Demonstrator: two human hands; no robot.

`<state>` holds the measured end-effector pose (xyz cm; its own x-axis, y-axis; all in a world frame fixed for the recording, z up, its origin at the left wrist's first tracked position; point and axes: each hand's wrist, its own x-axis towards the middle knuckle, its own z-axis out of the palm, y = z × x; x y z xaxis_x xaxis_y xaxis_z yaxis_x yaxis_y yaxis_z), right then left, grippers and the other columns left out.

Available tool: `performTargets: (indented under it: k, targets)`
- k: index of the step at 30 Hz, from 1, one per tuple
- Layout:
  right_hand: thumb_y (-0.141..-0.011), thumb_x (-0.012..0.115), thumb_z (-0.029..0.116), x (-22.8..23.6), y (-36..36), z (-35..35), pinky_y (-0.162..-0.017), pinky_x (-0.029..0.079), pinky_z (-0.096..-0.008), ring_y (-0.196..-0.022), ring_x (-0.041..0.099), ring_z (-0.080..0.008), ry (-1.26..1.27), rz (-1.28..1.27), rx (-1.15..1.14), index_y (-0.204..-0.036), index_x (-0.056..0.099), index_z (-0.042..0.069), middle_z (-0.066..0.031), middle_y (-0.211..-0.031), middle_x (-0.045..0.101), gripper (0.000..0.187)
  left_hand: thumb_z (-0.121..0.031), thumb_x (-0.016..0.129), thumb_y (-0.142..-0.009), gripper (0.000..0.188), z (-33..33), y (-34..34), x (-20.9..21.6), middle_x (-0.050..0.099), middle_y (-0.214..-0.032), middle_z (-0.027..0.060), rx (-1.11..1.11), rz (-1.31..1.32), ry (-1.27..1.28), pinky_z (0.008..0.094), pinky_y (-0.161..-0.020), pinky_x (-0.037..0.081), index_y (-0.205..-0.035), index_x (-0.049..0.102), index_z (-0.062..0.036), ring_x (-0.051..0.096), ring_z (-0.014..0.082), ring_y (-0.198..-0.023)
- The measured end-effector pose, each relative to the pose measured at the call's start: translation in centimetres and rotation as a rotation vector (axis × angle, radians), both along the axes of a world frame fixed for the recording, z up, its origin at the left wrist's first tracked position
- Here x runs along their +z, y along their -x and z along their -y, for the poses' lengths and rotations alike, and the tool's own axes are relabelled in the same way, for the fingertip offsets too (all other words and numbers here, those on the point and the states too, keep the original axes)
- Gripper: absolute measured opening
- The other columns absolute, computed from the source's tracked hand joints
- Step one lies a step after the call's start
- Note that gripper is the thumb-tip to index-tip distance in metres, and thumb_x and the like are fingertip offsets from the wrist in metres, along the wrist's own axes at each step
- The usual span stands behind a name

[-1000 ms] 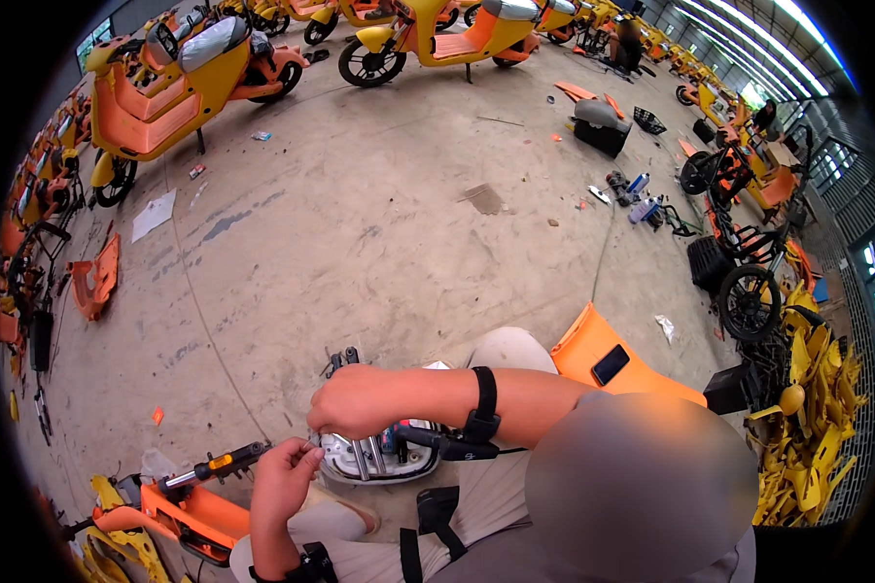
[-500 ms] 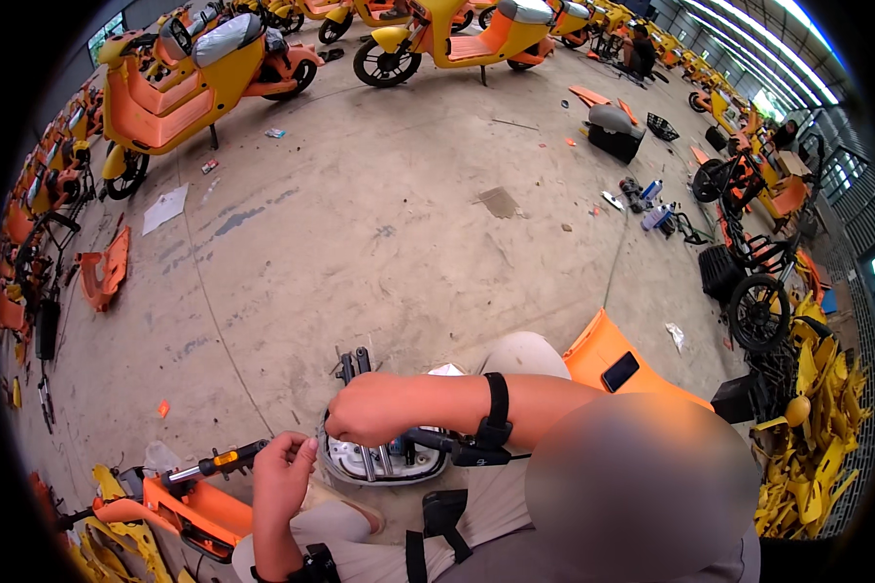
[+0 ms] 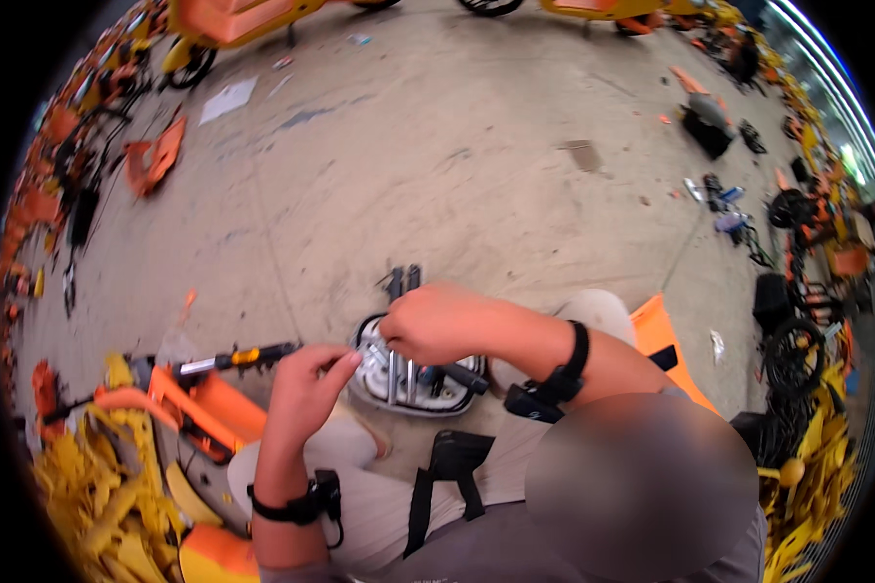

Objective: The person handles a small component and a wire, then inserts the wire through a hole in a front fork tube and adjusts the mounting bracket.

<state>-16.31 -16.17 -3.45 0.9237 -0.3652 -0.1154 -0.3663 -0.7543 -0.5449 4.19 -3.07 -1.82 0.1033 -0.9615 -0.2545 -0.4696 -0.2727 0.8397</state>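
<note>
On the ground in front of me sits a white oval basin (image 3: pixel 447 398) with a dark rim. Silver metal tubes (image 3: pixel 393 374) with black ends lie across it, beside a black-handled tool (image 3: pixel 465 377). My right hand (image 3: pixel 436 316) is over the basin's far side, closed, its fingers curled downward; what they hold is hidden. At the basin's left edge is my left hand (image 3: pixel 311 384), thumb and fingers drawn together; anything between them is too small to make out. A silver, yellow and black rod-shaped part (image 3: pixel 243 358) lies left of that hand.
Orange body panels (image 3: pixel 214 403) and piled yellow panels (image 3: pixel 97 486) lie at the left; more yellow pieces (image 3: pixel 817 496) at the right. A dark wheel (image 3: pixel 795 358) and scooter frames line the right side. Yellow scooters (image 3: pixel 253 21) stand far off. A white sheet (image 3: pixel 227 100) lies on the floor.
The view has shifted, so the basin and both hands appear higher and further right. My left hand is nearer the basin and my right hand. The right hand stays closed over the basin.
</note>
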Motion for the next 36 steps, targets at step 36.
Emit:
performTargets:
  k: [36]
  targets:
    - [-0.088,0.067,0.009,3.1,0.3,0.6,-0.073,0.055,-0.0396,-0.084,0.070,-0.0332,-0.192,0.281,-0.101,-0.110,0.073,0.009,-0.0145,-0.093,0.073,0.022,-0.011,0.065,-0.098,0.021,0.2,0.8,0.2,0.067,-0.080,0.0070,0.088,-0.145,0.122,0.0258,-0.065,0.048,-0.116,0.072,-0.0024,0.058,0.0101,-0.070]
